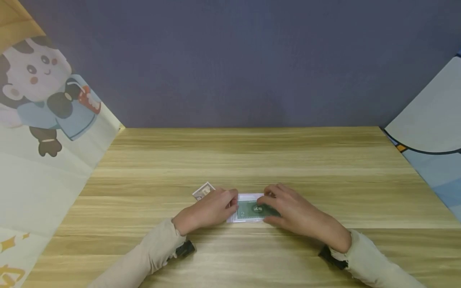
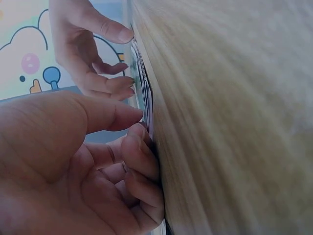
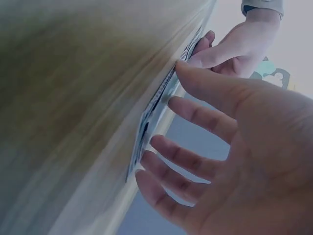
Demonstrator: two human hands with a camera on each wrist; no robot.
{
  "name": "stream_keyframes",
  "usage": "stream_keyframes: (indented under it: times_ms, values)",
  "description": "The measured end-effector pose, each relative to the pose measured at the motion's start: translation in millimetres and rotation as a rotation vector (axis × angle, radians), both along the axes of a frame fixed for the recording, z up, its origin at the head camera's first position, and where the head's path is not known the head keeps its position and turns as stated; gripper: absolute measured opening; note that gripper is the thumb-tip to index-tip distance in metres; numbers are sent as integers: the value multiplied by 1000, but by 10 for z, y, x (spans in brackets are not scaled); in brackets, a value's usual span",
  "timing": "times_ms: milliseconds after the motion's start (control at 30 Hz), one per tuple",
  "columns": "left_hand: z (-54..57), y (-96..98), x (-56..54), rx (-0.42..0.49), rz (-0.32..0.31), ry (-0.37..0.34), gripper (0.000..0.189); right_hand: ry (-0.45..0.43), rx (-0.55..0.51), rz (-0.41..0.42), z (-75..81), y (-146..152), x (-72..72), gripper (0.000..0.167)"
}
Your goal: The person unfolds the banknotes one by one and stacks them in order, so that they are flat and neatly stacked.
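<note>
A thin stack of paper banknotes lies on the wooden table. Its top note is a green banknote printed with a 2 and white characters. At its left end my left hand pinches the stack between thumb and curled fingers, the thumb on the upper face. My right hand arches over the right end, fingers spread and lightly bent, fingertips right at the stack's edges. Partly hidden beyond the left hand is a small brownish banknote, lying at a slant.
The wood-grain table runs back to a dark blue-grey panel. A light cloth with a cartoon figure hangs at the left. Another printed cloth stands at the right.
</note>
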State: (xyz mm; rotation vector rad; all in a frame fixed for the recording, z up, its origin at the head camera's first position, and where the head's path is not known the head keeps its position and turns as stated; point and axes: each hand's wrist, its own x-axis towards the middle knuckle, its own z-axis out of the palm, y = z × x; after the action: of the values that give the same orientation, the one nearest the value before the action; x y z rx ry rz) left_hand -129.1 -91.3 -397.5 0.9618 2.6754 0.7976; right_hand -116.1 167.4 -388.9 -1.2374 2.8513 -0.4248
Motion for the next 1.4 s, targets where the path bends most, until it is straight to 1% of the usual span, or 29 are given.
stream_keyframes:
  times_ms: [200,300,400,500,567,633,667,767,867,967,1033,1100,1167,1233,1300,1333,1400]
  values:
    - [14,15,16,-21,8,3,18,44,29,33,38,15,35,46]
    - [17,25,32,-28,11,-4,17,64,36,46,43,16,43,42]
    - [28,34,46,-33,6,-8,17,89,41,98,42,-1,67,37]
    - [72,59,33,-38,6,-30,15,98,45,150,50,3,52,35]
    - [119,62,26,-42,4,-58,13,77,32,154,56,7,34,35]
    - [175,58,17,-37,-2,-89,11,40,9,135,66,18,9,34]
    - [203,53,8,-36,-5,-89,11,19,-6,123,74,27,-3,33]
    - [288,23,-45,-8,-5,-56,11,-43,-51,90,113,56,-43,31]
    - [387,-41,-133,20,37,-15,10,-67,-62,67,181,65,-99,30]
    - [463,-163,-222,50,99,-6,10,-73,-50,59,244,-2,-164,30]
    - [482,-254,-276,61,133,7,10,-92,-46,54,273,-76,-209,31]
    - [477,-332,-319,51,167,-3,12,-112,-47,51,286,-159,-254,32]
    - [468,-398,-349,24,185,-45,18,-147,-52,44,297,-251,-302,34]
    - [461,-455,-362,-27,198,-115,27,-178,-65,46,310,-357,-357,35]
    - [448,-498,-366,-82,205,-164,37,-211,-81,45,329,-465,-412,36]
    - [438,-513,-366,-101,210,-180,41,-222,-92,46,332,-520,-440,37]
    - [405,-525,-375,-133,213,-184,48,-249,-118,43,329,-619,-489,37]
